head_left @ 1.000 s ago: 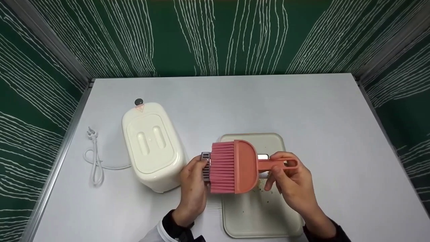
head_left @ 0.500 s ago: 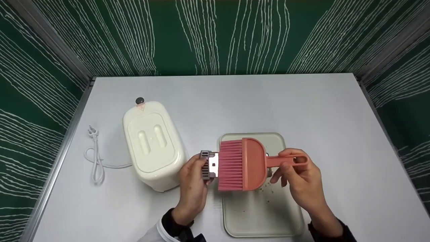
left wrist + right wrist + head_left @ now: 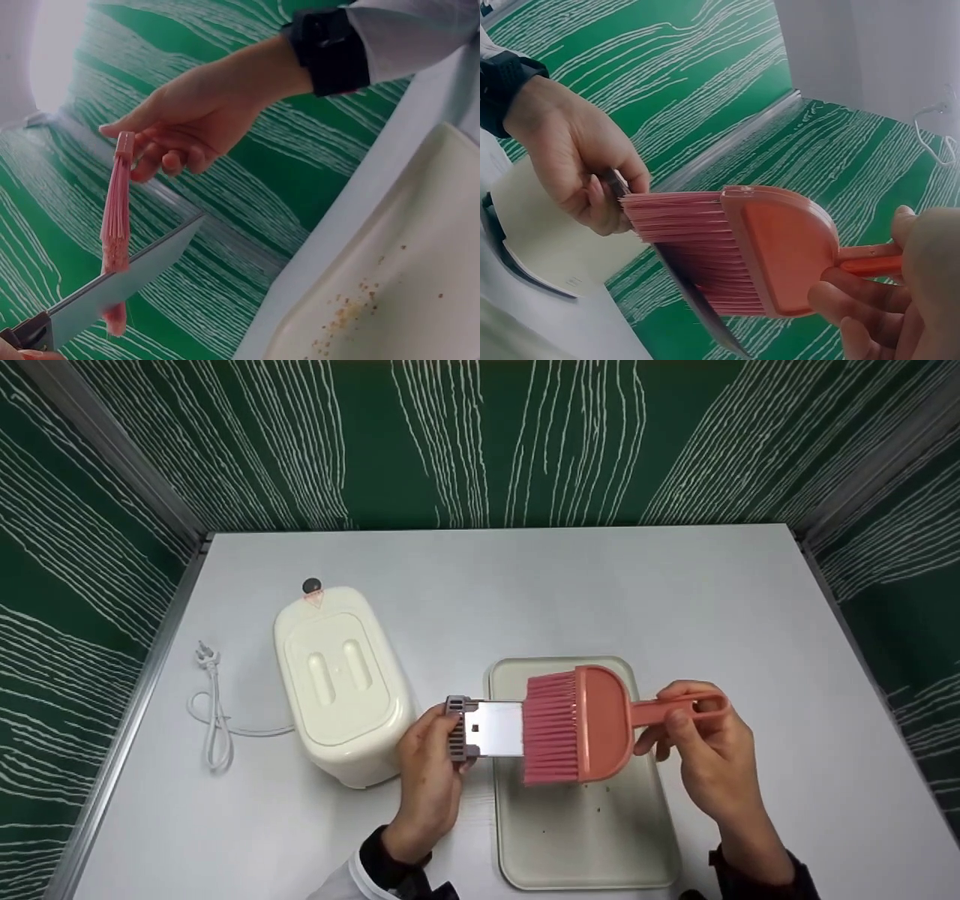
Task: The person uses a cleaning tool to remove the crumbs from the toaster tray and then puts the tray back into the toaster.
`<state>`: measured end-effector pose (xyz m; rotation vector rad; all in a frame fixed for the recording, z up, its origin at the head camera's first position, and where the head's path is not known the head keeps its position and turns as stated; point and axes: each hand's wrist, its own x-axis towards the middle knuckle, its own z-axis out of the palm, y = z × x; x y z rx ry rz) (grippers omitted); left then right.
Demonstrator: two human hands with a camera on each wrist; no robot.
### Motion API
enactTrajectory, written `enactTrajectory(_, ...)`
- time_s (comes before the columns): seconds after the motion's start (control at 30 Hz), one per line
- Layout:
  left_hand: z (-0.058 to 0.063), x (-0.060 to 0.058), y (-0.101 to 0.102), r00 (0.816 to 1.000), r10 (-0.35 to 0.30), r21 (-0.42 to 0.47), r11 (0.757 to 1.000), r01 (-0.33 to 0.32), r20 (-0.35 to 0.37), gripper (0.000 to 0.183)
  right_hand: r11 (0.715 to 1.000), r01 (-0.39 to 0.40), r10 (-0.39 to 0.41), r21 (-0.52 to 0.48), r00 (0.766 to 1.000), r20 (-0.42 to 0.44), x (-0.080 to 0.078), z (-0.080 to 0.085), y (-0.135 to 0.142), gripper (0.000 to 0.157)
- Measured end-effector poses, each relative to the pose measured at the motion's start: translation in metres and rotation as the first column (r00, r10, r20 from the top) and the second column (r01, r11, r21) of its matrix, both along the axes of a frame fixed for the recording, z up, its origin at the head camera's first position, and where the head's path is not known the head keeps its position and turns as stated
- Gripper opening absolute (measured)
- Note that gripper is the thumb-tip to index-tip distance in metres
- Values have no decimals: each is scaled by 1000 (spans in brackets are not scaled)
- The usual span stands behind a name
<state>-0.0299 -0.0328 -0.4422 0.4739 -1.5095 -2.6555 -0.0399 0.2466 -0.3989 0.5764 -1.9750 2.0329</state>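
My left hand (image 3: pixel 431 784) grips the grey slotted end of a flat, shiny metal crumb tray (image 3: pixel 495 727). In my right hand (image 3: pixel 709 750) is the handle of a coral-coloured brush (image 3: pixel 604 724) with pink bristles, pinched between thumb and fingers. The bristles lie across the metal plate's right end, as the left wrist view also shows, with the brush (image 3: pixel 116 210) against the plate (image 3: pixel 127 281). Below both hands lies a pale rectangular tray (image 3: pixel 589 855). Crumbs (image 3: pixel 352 311) are scattered on it.
To the left stands a cream toaster-like appliance (image 3: pixel 341 675) with a lid and a dark knob (image 3: pixel 311 585). Its white cord and plug (image 3: pixel 214 712) lie left of it. Green panels with white lines (image 3: pixel 525 442) surround the white table (image 3: pixel 675 600).
My right hand has drawn the brush rightward along the metal plate, away from the grey end, uncovering more of the plate. My left hand has stayed nearly still.
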Motion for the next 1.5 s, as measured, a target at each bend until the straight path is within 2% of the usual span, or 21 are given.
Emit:
enactTrajectory(0.1, 0, 0, 0, 1000, -8, -8, 1000, 8, -3, 29, 1000, 7, -7, -2, 1000, -26, -1, 1, 5, 14)
enactTrajectory(0.33, 0, 0, 0, 1000, -8, -6, 1000, 8, -9, 28, 992, 3, -12, -129, 998, -69, -5, 0, 16, 13)
enactTrajectory(0.43, 1, 0, 0, 1000, -6, -5, 1000, 6, -5, 28, 989, 18, -30, -148, 996, -79, -5, 0, 20, 16)
enactTrajectory(0.87, 1, 1, -1, 1000, -7, 1, 1000, 7, -18, 29, 985, 57, -74, -161, 992, -100, -7, 2, 30, 18)
enactTrajectory(1.13, 2, 0, 0, 1000, -3, 7, 1000, 3, -11, 28, 987, 33, -54, -159, 990, -129, -7, 3, 39, 18)
enactTrajectory(1.5, 1, 1, 0, 1000, -6, -32, 999, 6, -20, 27, 987, 30, -54, -159, 987, -150, -6, 5, 43, 16)
